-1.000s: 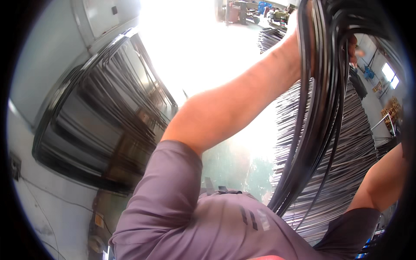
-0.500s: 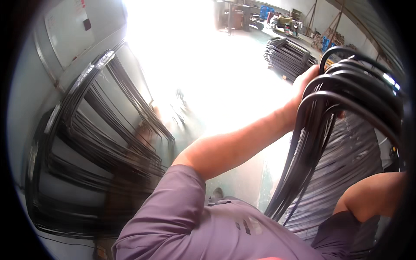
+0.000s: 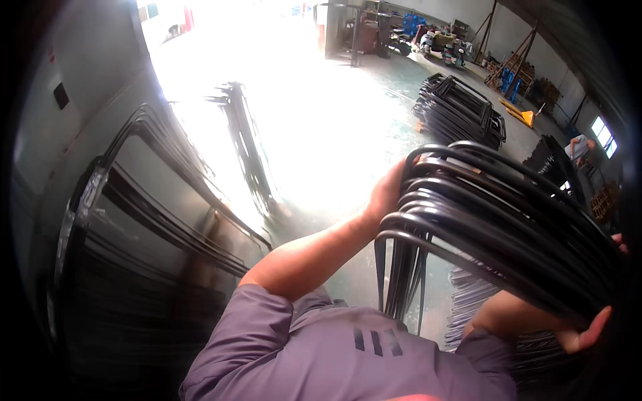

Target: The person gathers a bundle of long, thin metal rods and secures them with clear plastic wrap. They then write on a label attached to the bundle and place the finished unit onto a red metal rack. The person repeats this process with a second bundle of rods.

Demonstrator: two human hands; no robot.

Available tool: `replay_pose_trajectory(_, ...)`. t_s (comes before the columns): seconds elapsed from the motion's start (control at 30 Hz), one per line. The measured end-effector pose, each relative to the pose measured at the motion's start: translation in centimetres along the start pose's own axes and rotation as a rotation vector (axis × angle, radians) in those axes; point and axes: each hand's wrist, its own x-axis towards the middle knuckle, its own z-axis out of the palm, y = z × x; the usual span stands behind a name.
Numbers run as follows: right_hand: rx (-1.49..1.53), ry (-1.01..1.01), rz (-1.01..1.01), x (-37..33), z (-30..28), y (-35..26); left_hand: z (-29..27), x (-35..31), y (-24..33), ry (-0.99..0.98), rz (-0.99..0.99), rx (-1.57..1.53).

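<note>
Fingers of the right hand [image 3: 576, 337] clamped round the right end of a bundle of black frames [image 3: 495, 220]: thumb on the near side, fingertips showing past the far side. Left hand [image 3: 388, 190] clasps the rounded left corners from outside. Bundle sits before the worker's chest and out to the right. Long axis slants from upper left to lower right; side lengths hang straight down from the left corners, close to the purple-grey shirt [image 3: 361, 331].

Underneath, a pile of dark bars [image 3: 465, 294], partly covered by the bundle and right forearm. Beyond, a stack of frames [image 3: 458, 110] on the floor [image 3: 394, 93]. Farther back, a yellow pallet truck [image 3: 525, 115]; far right, another person [image 3: 576, 147]. Leaning frames [image 3: 90, 194] stand between worker and wall on the left; upright frames [image 3: 247, 147] in the glare.

Hard to make out: most left-hand fingers, behind the tubes; hanging ends, behind the shirt; bundle's right end, fading into darkness; leaning frames' lower part, deep in shadow.
</note>
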Motion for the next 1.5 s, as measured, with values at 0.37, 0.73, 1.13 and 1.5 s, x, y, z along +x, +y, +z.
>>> replay_pose_trajectory(0.37,0.578,0.461,0.649,-19.7,12.2,32.4,-21.5,33.8,10.2,0.066,-0.049,0.436)
replay_pose_trajectory(0.73,0.885,0.179,0.88,-37.2,29.9,74.5,-37.8,61.8,26.7,0.108,0.048,0.779)
replay_pose_trajectory(1.13,1.215,0.042,1.051,-51.5,52.6,113.6,-59.7,97.0,40.9,0.259,-0.005,0.906)
replay_pose_trajectory(1.5,1.117,0.351,1.352,-70.5,68.9,152.8,-76.1,131.7,51.0,0.326,-0.221,1.107)
